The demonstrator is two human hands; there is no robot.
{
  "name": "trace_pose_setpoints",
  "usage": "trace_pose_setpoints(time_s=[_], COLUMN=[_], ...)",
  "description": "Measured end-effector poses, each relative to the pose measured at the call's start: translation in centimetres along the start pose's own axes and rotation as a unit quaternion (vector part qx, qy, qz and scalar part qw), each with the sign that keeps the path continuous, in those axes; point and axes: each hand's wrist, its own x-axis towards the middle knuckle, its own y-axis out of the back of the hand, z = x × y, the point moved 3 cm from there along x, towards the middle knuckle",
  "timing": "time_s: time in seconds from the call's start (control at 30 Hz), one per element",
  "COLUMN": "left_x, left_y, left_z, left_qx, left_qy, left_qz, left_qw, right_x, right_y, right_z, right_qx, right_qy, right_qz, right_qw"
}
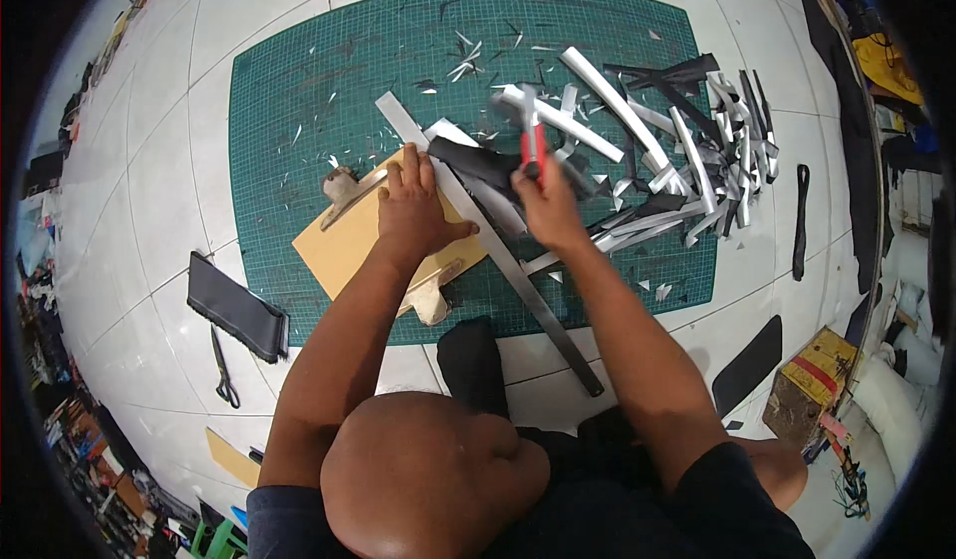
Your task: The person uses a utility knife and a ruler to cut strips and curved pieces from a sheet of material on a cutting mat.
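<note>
My left hand [413, 206] lies with its fingers spread on a tan board [344, 250], its thumb reaching the edge of a long metal ruler [518, 280]. Two metal clips, one upper [344, 196] and one lower [430, 295], grip the board's edges. The ruler runs slantwise from the green cutting mat [299, 91] onto the floor. In my closed right hand [548, 206] is a red-handled utility knife [534, 141], its grey end blurred by motion. Beneath it lies a piece of black material [473, 161], partly hidden by my hand.
Black and silver-white strips [687, 151] heap up on the mat's right side, with small offcuts scattered about. A folded black piece [234, 305] and black scissors [224, 370] lie on the tiled floor at left. A yellow box [812, 380] stands at right.
</note>
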Motion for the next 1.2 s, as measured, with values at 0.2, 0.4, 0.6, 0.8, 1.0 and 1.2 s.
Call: trace_pose_setpoints(time_s=[0.2,0.4,0.6,0.8,1.0,1.2], left_x=[-0.3,0.4,0.1,0.0,-0.2,0.1], left_y=[0.7,-0.3,-0.5,0.4,-0.2,0.0], left_z=[-0.2,0.2,-0.4,0.8,-0.7,0.6], left_qx=[-0.004,-0.015,-0.008,-0.002,-0.01,-0.027], left_qy=[-0.012,-0.005,-0.007,-0.008,-0.015,-0.028], left_qz=[-0.014,0.005,0.008,0.01,0.023,0.038], left_qw=[1.0,1.0,1.0,1.0,1.0,0.999], right_x=[-1.9,-0.4,1.0,0.7,-1.3,-2.6], right_y=[1.1,-5.1,-5.9,-1.7,-2.7,5.5], right_z=[-4.5,-4.5,-4.6,-2.9,-3.3,1.0], right_qx=[-0.288,-0.257,-0.21,-0.299,-0.235,-0.339], right_qy=[0.095,0.054,0.084,0.155,0.122,0.032], right_qz=[0.11,-0.075,-0.117,0.01,-0.03,0.154], right_qw=[0.947,0.962,0.967,0.941,0.964,0.928])
